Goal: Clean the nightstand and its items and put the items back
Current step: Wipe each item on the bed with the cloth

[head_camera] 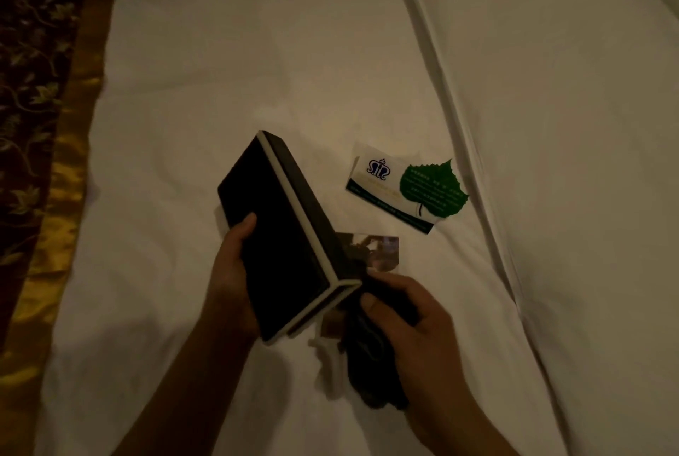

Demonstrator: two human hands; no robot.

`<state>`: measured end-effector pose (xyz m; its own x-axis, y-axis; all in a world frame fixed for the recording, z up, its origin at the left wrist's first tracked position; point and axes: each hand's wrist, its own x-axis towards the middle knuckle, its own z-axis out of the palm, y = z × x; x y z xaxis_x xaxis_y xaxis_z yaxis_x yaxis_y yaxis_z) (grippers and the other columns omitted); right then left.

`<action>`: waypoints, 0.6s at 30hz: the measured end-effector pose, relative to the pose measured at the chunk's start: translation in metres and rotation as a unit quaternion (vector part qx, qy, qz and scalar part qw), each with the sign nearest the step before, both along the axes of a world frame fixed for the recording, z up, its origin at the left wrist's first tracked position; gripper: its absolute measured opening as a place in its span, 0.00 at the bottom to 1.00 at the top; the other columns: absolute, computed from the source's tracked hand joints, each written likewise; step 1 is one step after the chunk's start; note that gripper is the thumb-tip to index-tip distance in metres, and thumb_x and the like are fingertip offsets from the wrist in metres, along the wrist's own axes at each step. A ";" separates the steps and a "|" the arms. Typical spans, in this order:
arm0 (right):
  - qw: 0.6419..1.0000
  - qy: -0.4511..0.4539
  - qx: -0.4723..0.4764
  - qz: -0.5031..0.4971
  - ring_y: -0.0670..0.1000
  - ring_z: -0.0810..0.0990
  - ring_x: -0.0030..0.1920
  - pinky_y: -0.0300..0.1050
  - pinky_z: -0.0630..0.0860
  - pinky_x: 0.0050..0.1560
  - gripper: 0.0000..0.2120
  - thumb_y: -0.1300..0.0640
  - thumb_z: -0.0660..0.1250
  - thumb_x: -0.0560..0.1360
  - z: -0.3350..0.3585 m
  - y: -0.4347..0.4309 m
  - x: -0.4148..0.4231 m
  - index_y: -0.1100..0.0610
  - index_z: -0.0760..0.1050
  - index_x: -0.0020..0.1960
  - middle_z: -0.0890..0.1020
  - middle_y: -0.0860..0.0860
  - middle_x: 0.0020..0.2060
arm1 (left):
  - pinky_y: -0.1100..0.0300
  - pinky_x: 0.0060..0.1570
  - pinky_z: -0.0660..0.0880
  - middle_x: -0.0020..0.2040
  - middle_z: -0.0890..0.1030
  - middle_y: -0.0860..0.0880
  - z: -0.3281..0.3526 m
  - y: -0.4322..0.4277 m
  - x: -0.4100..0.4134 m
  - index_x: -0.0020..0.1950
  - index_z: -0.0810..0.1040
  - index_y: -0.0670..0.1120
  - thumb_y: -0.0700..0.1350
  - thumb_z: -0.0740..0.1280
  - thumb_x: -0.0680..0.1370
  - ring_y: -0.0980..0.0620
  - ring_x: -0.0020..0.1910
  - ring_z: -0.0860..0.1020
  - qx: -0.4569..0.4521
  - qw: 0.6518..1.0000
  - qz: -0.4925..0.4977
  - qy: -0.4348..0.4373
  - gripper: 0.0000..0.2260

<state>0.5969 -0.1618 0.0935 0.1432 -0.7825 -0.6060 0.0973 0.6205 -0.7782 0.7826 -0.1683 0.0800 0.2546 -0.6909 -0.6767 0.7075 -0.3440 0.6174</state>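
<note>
The step in hand looks like wiping one of the nightstand's items: the left hand (229, 283) holds a black box (283, 231) with a pale edge, tilted above the white bed sheet (220, 69), thumb on its dark face and fingers hidden behind it. The right hand (415, 327) is curled round a dark cloth (371, 363), its thumb close to the box's near corner, where cloth and box seem to touch. On the sheet just beyond lie a card with a green leaf (404, 191) and a small glossy picture (382, 249), partly hidden by the box; a white plastic piece (329, 363) shows under the hands. A gold-edged bed runner (44, 124) lies at the left. The nightstand itself is out of view. Next, the cloth probably needs drawing along the box's faces and edges while the left hand turns it, then the cards want their turn
</note>
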 end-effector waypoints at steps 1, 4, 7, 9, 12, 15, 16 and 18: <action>1.000 0.020 -0.014 -0.002 0.56 0.85 0.46 0.55 0.82 0.49 0.10 0.62 0.70 0.73 -0.002 -0.003 -0.007 0.48 0.83 0.48 0.86 0.52 0.45 | 0.52 0.34 0.83 0.45 0.87 0.42 0.001 -0.001 0.007 0.48 0.88 0.43 0.54 0.59 0.81 0.43 0.40 0.86 0.023 0.999 -0.017 -0.015 0.21; 0.998 0.037 -0.045 -0.005 0.54 0.85 0.46 0.54 0.82 0.50 0.10 0.63 0.70 0.73 -0.004 -0.013 -0.020 0.48 0.83 0.47 0.86 0.51 0.44 | 0.53 0.37 0.83 0.47 0.87 0.42 -0.002 0.001 0.030 0.55 0.84 0.41 0.51 0.66 0.78 0.44 0.41 0.86 0.094 0.990 -0.049 -0.090 0.16; 0.997 0.036 -0.068 -0.004 0.53 0.85 0.44 0.48 0.83 0.44 0.11 0.64 0.70 0.73 -0.006 -0.023 -0.027 0.49 0.83 0.46 0.86 0.51 0.43 | 0.55 0.38 0.83 0.48 0.87 0.41 -0.013 0.003 0.050 0.58 0.81 0.41 0.48 0.70 0.76 0.43 0.43 0.86 0.119 0.972 -0.077 -0.187 0.15; 0.996 0.038 -0.080 -0.008 0.51 0.85 0.44 0.43 0.82 0.42 0.11 0.65 0.70 0.73 -0.007 -0.029 -0.030 0.50 0.83 0.46 0.86 0.50 0.42 | 0.53 0.42 0.82 0.49 0.87 0.41 -0.018 0.003 0.057 0.59 0.81 0.40 0.47 0.71 0.76 0.42 0.44 0.86 0.128 0.962 -0.102 -0.220 0.15; 0.993 0.058 -0.103 -0.015 0.47 0.85 0.42 0.38 0.80 0.40 0.10 0.65 0.70 0.73 -0.008 -0.038 -0.033 0.51 0.83 0.48 0.86 0.48 0.42 | 0.56 0.43 0.79 0.53 0.85 0.39 -0.028 -0.001 0.063 0.60 0.80 0.40 0.46 0.73 0.75 0.42 0.44 0.85 0.163 0.935 -0.123 -0.290 0.16; 0.988 0.084 -0.122 -0.033 0.47 0.84 0.42 0.38 0.80 0.39 0.10 0.64 0.71 0.73 -0.010 -0.047 -0.039 0.50 0.82 0.48 0.85 0.47 0.42 | 0.52 0.52 0.77 0.64 0.79 0.40 -0.031 -0.006 0.062 0.72 0.72 0.43 0.48 0.74 0.75 0.43 0.53 0.81 0.206 0.840 -0.184 -0.467 0.27; 0.987 0.088 -0.127 -0.041 0.47 0.84 0.41 0.38 0.80 0.39 0.10 0.64 0.71 0.73 -0.010 -0.050 -0.042 0.50 0.82 0.48 0.85 0.47 0.42 | 0.48 0.58 0.76 0.67 0.76 0.40 -0.029 -0.006 0.059 0.75 0.68 0.45 0.49 0.73 0.75 0.41 0.59 0.78 0.221 0.796 -0.204 -0.525 0.31; 0.986 0.087 -0.130 -0.054 0.49 0.84 0.39 0.39 0.80 0.36 0.11 0.65 0.70 0.73 -0.009 -0.054 -0.046 0.50 0.82 0.48 0.85 0.47 0.40 | 0.43 0.65 0.71 0.69 0.70 0.41 -0.020 -0.008 0.049 0.76 0.65 0.48 0.48 0.72 0.75 0.39 0.66 0.72 0.209 0.720 -0.201 -0.631 0.31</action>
<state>0.5509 -0.2159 0.0845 -0.0371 -0.9200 -0.3903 0.0026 0.3904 -0.9206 0.8317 -0.1765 0.0599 0.6859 -0.6827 -0.2519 -0.5336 -0.7072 0.4638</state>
